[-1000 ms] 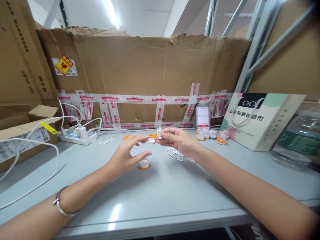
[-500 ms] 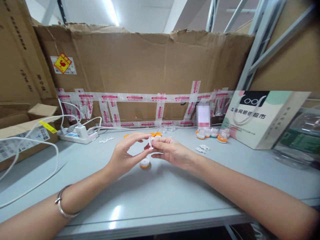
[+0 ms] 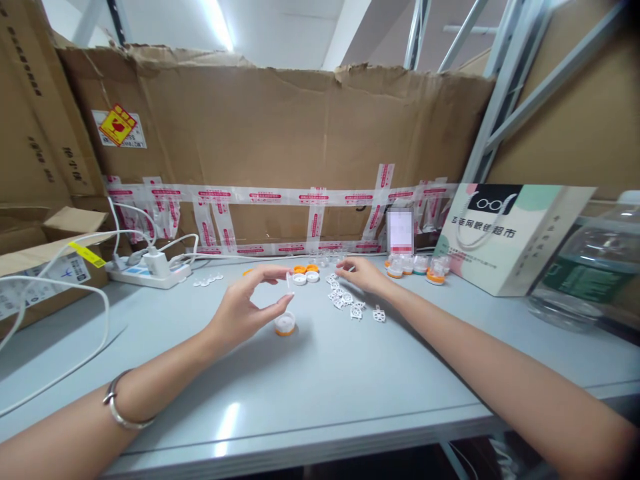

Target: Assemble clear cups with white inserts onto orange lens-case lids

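My left hand (image 3: pixel 243 303) pinches a thin, small white plastic piece (image 3: pixel 289 281) upright between thumb and fingertips, above the tabletop. Just below it stands a round white cap with an orange base (image 3: pixel 285 325). My right hand (image 3: pixel 364 275) is to the right, its fingers bent and slightly apart at the far end of a scatter of small white cut-out plastic pieces (image 3: pixel 345 297); I see nothing held in it. Between the hands, farther back, lie white round caps (image 3: pixel 306 278) and orange caps (image 3: pixel 315 269).
Clear and coloured small containers (image 3: pixel 417 268) stand at the back right beside a paper bag (image 3: pixel 493 247) and a large plastic bottle (image 3: pixel 575 273). At left are a power strip (image 3: pixel 145 275) with loose white cables and an open carton (image 3: pixel 50 267). Big cardboard (image 3: pixel 280 133) closes off the back.
My right hand has let go of the white piece and moved right and back to the scattered white pieces. My left hand stays nearly in place, holding the piece.
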Demonstrator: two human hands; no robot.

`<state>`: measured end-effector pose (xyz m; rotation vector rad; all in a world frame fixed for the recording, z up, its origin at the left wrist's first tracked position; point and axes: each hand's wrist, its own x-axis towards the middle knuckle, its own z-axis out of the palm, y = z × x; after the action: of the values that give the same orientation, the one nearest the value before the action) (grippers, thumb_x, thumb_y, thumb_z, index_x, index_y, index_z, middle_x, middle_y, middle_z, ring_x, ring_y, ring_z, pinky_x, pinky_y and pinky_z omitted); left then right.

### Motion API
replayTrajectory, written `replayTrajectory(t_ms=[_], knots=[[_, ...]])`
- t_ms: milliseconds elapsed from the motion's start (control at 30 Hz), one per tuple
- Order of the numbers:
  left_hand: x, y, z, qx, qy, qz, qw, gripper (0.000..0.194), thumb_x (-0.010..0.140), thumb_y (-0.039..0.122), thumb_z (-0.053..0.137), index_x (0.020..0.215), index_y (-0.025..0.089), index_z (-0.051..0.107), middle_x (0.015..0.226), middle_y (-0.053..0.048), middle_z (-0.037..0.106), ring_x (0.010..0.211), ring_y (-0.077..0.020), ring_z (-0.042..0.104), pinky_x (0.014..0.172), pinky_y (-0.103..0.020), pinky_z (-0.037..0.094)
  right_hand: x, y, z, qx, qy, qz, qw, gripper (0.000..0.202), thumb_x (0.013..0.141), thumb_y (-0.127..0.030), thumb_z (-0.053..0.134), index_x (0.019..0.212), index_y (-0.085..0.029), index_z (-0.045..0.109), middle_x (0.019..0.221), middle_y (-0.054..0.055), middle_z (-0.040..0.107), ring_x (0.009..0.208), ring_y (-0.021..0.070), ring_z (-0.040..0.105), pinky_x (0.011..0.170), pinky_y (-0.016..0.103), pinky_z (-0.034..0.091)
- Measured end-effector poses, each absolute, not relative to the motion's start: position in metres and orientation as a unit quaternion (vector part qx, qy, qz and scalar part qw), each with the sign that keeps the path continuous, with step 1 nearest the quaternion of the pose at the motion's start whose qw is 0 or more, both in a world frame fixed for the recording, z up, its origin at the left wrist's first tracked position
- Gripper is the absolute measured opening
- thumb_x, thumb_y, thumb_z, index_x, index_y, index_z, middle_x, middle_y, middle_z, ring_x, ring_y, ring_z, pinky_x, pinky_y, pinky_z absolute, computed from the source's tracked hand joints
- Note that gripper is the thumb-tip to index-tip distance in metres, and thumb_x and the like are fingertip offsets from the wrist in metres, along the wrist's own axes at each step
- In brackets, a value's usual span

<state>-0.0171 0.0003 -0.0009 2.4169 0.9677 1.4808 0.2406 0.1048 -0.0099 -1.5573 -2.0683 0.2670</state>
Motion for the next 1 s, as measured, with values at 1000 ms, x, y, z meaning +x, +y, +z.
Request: replayTrajectory(t_ms=[1000], knots=[[-0.014, -0.001, -0.002, 0.873, 0.269, 0.407, -0.017, 0.038, 0.080, 0.020, 0.057, 0.117, 0.023, 0.048, 0.110, -0.003, 0.064, 0.092, -0.0143, 0.062, 0.083, -0.030, 0.052, 0.185, 0.034, 0.021, -0.348, -0.662, 0.567, 0.346, 0.022, 0.067, -0.034, 0.070, 0.079, -0.015, 0.070, 0.065, 0.000, 0.063, 0.058, 0.0063, 0.055, 0.066, 0.023, 0.045]])
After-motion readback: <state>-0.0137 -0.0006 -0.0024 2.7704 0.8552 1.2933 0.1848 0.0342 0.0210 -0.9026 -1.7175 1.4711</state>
